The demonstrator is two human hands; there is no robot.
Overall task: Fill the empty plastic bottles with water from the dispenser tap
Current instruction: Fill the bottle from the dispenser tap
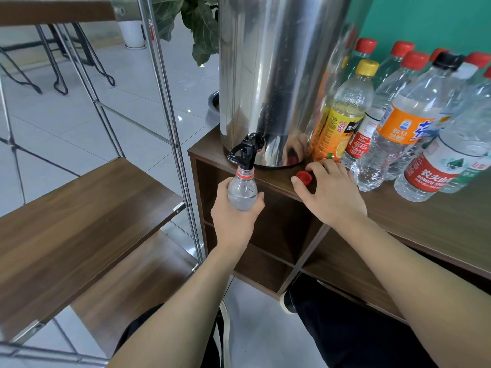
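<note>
Clear plastic bottle (242,191), uncapped, stands upright in the grip of the left hand (235,213), fingers curled around it, its mouth just under the black tap (245,151) of the steel dispenser (281,75). At 3 o'clock from it, the right hand (332,193) pinches a red cap (304,178) on the brown worktop (425,224). Capped bottles (403,128) stand at 1 o'clock.

Bright, even daylight; glare streaks the steel dispenser (279,75); wide-angle edges bend.

office break area, steel urn (279,75), tiled floor (132,88)
</note>
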